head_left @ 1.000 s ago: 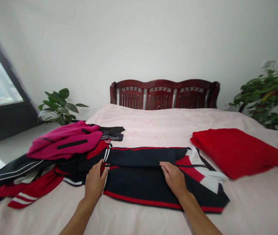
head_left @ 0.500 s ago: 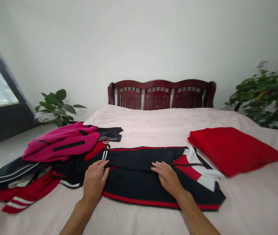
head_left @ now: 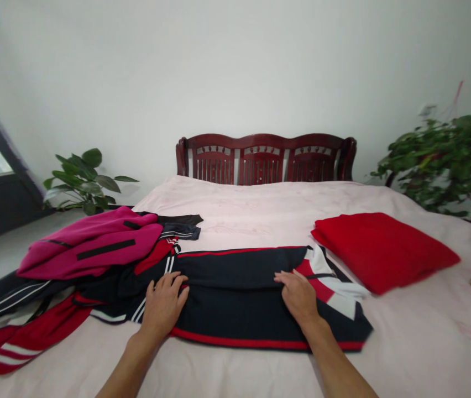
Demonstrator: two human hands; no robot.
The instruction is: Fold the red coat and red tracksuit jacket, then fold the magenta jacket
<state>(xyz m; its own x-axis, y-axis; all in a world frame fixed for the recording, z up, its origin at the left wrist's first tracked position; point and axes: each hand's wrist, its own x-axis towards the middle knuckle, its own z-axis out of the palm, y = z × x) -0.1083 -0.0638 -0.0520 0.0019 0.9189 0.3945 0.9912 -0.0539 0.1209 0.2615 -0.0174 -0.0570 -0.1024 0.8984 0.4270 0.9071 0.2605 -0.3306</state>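
Jacket: navy track jacket (head_left: 239,268), red-trimmed, folded, long axis crosswise on the bed (head_left: 268,213)
Left hand (head_left: 163,307): curled on the fold, grip unclear
Right hand (head_left: 297,297): grip open, pressed flat on the fold

One left hand (head_left: 163,307), one right hand (head_left: 297,298), one bed (head_left: 260,210)
On the bed, one navy track jacket (head_left: 239,309), one magenta jacket (head_left: 90,246), one red pillow (head_left: 380,251); past its head corners, one potted plant (head_left: 80,179) left, one potted plant (head_left: 438,166) right.

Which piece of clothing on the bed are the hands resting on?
The navy track top with red trim, under the left hand and right hand; the magenta jacket heaped beside it lies untouched.
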